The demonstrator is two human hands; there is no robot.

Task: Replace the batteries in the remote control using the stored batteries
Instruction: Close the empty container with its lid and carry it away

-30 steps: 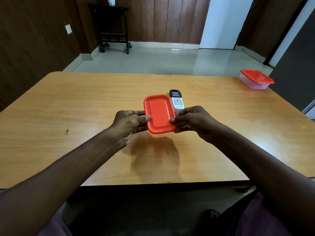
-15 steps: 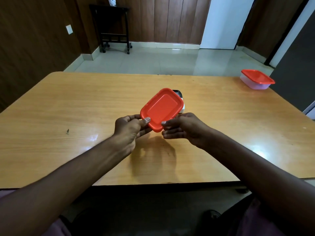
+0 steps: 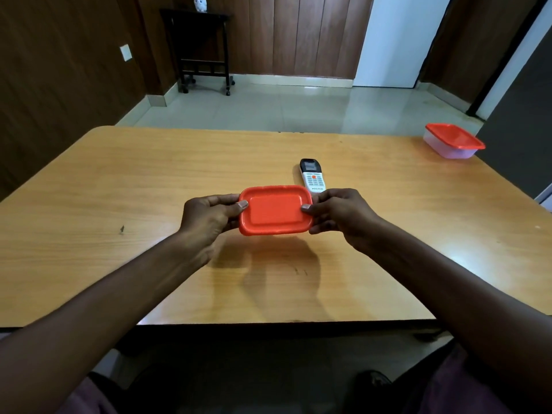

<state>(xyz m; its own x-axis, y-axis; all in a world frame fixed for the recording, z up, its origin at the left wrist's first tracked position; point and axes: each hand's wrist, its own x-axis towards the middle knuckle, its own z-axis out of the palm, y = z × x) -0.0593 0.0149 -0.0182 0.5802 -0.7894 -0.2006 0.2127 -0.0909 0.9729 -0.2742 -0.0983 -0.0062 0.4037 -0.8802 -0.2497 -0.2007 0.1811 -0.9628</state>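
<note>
Table [image 3: 119, 180]: wood-grain top, smooth, semi-gloss; pale light sheen near its right and front edges; dark edge band along the front.

Lid [image 3: 274, 210]: orange-red plastic, smooth, soft sheen, moulded raised rim.

Remote [image 3: 312, 176]: white plastic body, glossy black top section.

Box [image 3: 448, 150] at the far right corner: translucent, frosted plastic body; red plastic cover, smooth.

Floor [image 3: 298, 106]: pale tiles, polished, mirror-like reflections.

Walls [image 3: 283, 34]: dark wood panelling, matt, vertical seams.

Side table [image 3: 203, 49]: dark wood, dull finish.

Wooden table [image 3: 119, 189]: remote [image 3: 312, 176], lidded container [image 3: 452, 141] far right
</note>
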